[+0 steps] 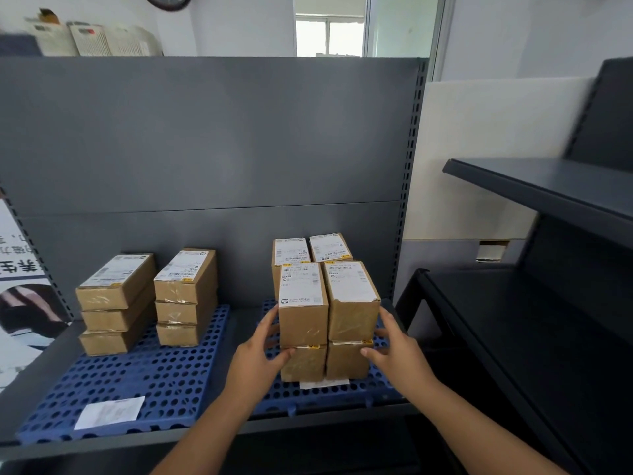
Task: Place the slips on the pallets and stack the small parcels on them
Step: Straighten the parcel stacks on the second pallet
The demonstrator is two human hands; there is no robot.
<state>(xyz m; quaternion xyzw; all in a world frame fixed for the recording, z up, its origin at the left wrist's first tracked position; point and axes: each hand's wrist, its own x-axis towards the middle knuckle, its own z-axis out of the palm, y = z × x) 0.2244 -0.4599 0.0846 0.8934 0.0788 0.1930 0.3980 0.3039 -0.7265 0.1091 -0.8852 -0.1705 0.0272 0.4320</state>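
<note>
Two blue perforated pallets lie side by side on a grey shelf. On the left pallet (144, 375) stand two stacks of three brown parcels, one at the left (114, 303) and one beside it (185, 296), and a white slip (109, 412) lies at its front. The right pallet (329, 394) carries four stacks of labelled parcels (329, 303) over a white slip (323, 383) that peeks out in front. My left hand (262, 354) touches the left side of the front stacks. My right hand (394, 351) touches their right side. Both hands' fingers lie fairly straight against the cardboard.
A grey back panel (205, 138) rises behind the shelf. A dark shelving unit (548, 269) stands to the right with bare shelves. A poster (20, 296) hangs at the left edge. Papers and boxes (89, 37) sit on top of the shelf unit.
</note>
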